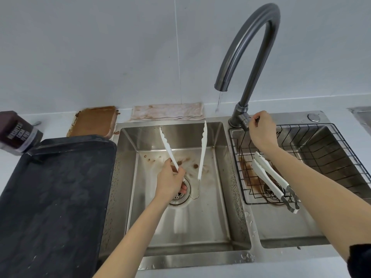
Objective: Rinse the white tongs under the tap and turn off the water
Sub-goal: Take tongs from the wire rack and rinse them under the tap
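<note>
Centrally, the white tongs [201, 151] stand spread wide over the left basin [224, 207], tips toward the wall and hinge down near the drain [178, 194]. My left hand [170, 182] grasps one arm of them near the hinge, fingers curled round it. My right hand [262, 132] pinches the lever at the base of the tap [251, 49], fingers bent on it. From the spout, which hangs over the left basin's far right corner, only a thin trickle falls.

Brown stains mark the left basin's floor around the drain. To the right, a black wire basket [341, 149] sits in the right basin [285, 227]; it contains a second pair of white tongs [269, 177], closed, lying with its metal hinge end over the basket's near rim.

On the counter to the left lies a dark baking tray [54, 197]. Behind it stands a dark tin [17, 133] with lettering I read as "HERSHEY'S COCOA", and beside that a container [94, 121] coated in brown residue. A stained folded cloth [167, 112] lies against the wall behind the left basin.
</note>
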Tool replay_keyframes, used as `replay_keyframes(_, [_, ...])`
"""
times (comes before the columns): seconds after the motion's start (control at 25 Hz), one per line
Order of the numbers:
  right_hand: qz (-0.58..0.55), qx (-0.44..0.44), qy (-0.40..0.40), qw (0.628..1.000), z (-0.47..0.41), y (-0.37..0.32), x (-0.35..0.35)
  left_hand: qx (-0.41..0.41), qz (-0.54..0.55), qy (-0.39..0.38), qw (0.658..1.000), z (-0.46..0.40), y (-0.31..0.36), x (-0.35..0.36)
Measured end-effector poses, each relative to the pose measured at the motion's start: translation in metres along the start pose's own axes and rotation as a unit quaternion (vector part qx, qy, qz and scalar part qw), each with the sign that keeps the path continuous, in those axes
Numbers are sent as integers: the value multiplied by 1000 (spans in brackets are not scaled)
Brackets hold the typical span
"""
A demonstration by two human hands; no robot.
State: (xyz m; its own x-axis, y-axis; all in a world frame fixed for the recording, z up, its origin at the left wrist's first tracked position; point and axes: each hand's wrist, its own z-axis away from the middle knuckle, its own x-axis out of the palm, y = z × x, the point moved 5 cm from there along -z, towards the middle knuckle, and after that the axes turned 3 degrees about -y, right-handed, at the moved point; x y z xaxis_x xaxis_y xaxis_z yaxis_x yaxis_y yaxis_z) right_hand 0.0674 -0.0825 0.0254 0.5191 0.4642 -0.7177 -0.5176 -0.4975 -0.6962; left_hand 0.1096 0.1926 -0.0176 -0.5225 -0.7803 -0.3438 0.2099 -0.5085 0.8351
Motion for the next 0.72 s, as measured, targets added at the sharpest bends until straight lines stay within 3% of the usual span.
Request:
replay_keyframes(0.64, [-7,8,-4,1000,2,-2,-2,8,-10,5,1000,6,1,2])
replay_keyframes(0.72, [35,-1,19,999,9,-4,-1,12,-10,7,1000,6,2,3])
